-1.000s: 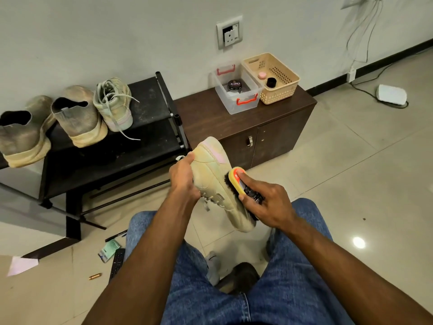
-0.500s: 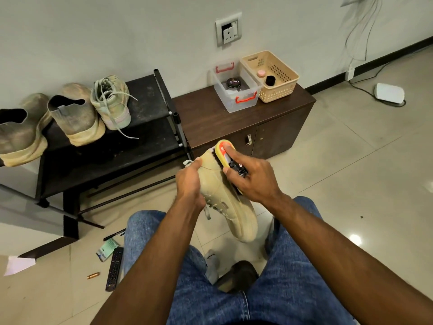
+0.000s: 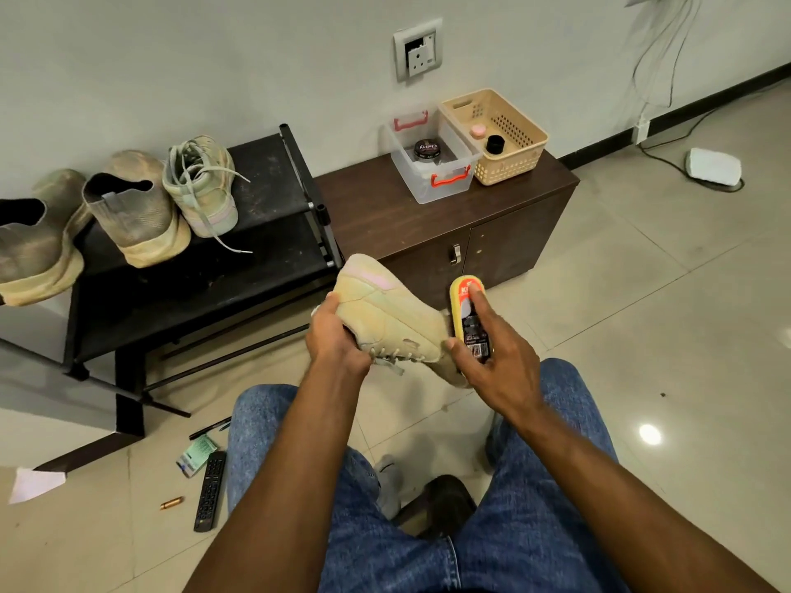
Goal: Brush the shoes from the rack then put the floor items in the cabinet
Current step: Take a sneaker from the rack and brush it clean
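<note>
A dusty tan sneaker point(image 3: 385, 312) is held above my knees, heel up toward the rack. My left hand point(image 3: 338, 336) grips it at the opening. My right hand point(image 3: 496, 357) holds a yellow shoe brush point(image 3: 466, 310) against the sneaker's right side, near the toe. On the black shoe rack point(image 3: 265, 258) stand a matching laced sneaker point(image 3: 201, 186) and two grey-tan slip-on shoes point(image 3: 132, 211). On the floor lie a black remote point(image 3: 209, 490), a pen point(image 3: 209, 428), a green packet point(image 3: 194, 455) and a small copper-coloured piece point(image 3: 171, 502).
A dark wooden cabinet point(image 3: 509, 233) with shut doors stands right of the rack. On it sit a clear box point(image 3: 445, 186) holding a polish tin and a beige basket point(image 3: 509, 164). A white paper point(image 3: 34, 483) lies at far left, a white device point(image 3: 712, 166) with cable at far right.
My right hand with the brush swept up to the heel and has come back down the sneaker's right side toward the toe. My left hand keeps its hold.
</note>
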